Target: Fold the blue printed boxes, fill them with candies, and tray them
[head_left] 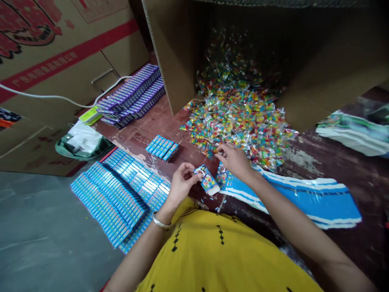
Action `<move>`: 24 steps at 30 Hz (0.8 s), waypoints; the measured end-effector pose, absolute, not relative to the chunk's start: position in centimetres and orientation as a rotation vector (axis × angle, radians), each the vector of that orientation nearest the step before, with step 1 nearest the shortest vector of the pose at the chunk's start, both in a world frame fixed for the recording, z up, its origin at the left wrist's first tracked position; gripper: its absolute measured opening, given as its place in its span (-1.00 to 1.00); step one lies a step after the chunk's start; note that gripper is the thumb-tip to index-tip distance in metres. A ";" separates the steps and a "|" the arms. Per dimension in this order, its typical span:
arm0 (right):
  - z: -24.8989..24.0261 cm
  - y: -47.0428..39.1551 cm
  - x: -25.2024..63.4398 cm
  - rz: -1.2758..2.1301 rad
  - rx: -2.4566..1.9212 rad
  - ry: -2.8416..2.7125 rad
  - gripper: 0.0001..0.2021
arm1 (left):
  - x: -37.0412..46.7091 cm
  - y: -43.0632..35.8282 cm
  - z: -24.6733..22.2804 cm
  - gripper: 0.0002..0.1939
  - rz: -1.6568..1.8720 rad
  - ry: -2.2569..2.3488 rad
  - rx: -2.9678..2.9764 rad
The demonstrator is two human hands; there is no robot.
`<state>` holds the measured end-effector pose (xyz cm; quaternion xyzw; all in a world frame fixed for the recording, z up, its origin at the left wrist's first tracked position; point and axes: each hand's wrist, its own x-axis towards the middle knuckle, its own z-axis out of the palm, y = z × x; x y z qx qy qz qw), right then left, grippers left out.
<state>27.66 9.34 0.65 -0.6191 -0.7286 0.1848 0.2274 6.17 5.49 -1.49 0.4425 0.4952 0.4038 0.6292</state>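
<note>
- A small box (207,180) is held just in front of the body, over the near edge of the desk (142,140); its white end flap is turned toward the body.
- By the left hand (182,182) the box is gripped at its left edge, the grip narrowed on it between thumb and fingers.
- By the right hand (234,161) the near edge of the packets (240,125) is reached; its grip is narrow, but whether a packet is pinched cannot be told.
- The packets, filled with coloured sweets, are spilled in a heap from an open carton (179,52), by whose side walls the heap is flanked.
- Flat blue boxes (310,200) are fanned out to the right, partly covered by the right forearm.
- A short row of boxes (162,148) is set beyond the left hand.
- Large blue stacks (109,198) are laid out at the left, one layer piled on another.
- Farther back, purple boxes (130,97) are stacked beside a lime power strip (90,116), and a white cable (45,96) is strung across a big carton (69,52).
- At the far right, another pile (354,134) is blurred.
</note>
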 end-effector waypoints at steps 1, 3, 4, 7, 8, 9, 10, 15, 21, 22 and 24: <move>0.4 10.1 27.4 0.388 -1.804 -2.052 -0.82 | 6.0 5.6 -1.5 -0.60 0.923 1.159 0.999; -0.1 11.2 26.6 0.231 -1.941 -2.143 -0.70 | 5.6 5.6 -1.3 -0.53 0.920 1.170 0.938; -0.4 11.7 26.3 0.182 -1.980 -2.182 -0.68 | 5.4 5.6 -1.1 -0.49 0.920 1.167 0.899; -0.7 12.5 26.0 0.093 -1.987 -2.250 -0.78 | 4.9 5.4 -0.6 -0.42 0.907 1.158 0.843; -0.6 12.6 26.3 0.076 -1.966 -2.237 -0.82 | 4.8 5.3 -0.6 -0.44 0.896 1.153 0.861; -0.3 12.6 26.6 0.065 -1.935 -2.199 -0.84 | 4.7 5.3 -0.6 -0.49 0.878 1.145 0.896; 0.1 12.5 27.0 0.067 -1.894 -2.132 -0.85 | 4.7 5.3 -0.8 -0.54 0.859 1.134 0.941; 3.1 10.7 27.4 0.449 -1.513 -1.592 -0.91 | 5.5 5.5 -1.8 -0.68 0.817 1.071 1.103; 4.2 8.5 25.0 0.697 -1.367 -1.487 -0.94 | 7.0 5.2 -1.2 -0.64 0.807 1.010 1.161; 4.0 8.4 24.8 0.665 -1.390 -1.529 -0.95 | 7.1 5.2 -1.1 -0.64 0.816 1.000 1.154; 3.8 8.3 24.6 0.545 -1.441 -1.647 -0.94 | 7.2 5.1 -0.9 -0.64 0.839 0.983 1.133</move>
